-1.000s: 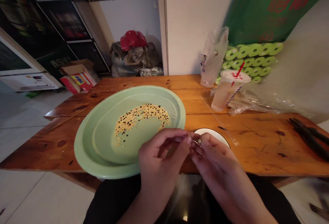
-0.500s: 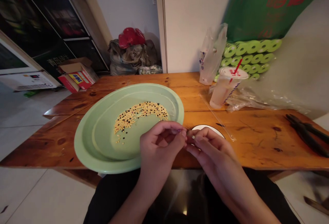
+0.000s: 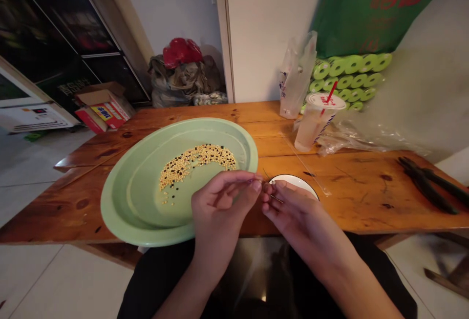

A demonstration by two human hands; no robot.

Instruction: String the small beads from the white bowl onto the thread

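A wide pale green plate (image 3: 110,202) lies on the wooden table, holding a curved band of small yellow and black beads (image 3: 194,163). My left hand (image 3: 220,206) is over the plate's front right rim, its fingertips pinched on a fine purple thread (image 3: 252,180). My right hand (image 3: 296,211) is beside it, over a white bowl (image 3: 293,180) that is mostly hidden. Its fingertips hold a thin needle (image 3: 273,189). The two hands nearly touch at the fingertips.
On the table's far side stand a plastic cup with a red straw (image 3: 315,123) and a clear bag (image 3: 296,77), with crumpled plastic (image 3: 351,140) beside them. Black-handled pliers (image 3: 427,184) lie at the right. Green rolls (image 3: 346,82) are stacked behind.
My hands have drawn slightly apart, and the thin needle now shows between them. The whole scene has shifted a little left in view.
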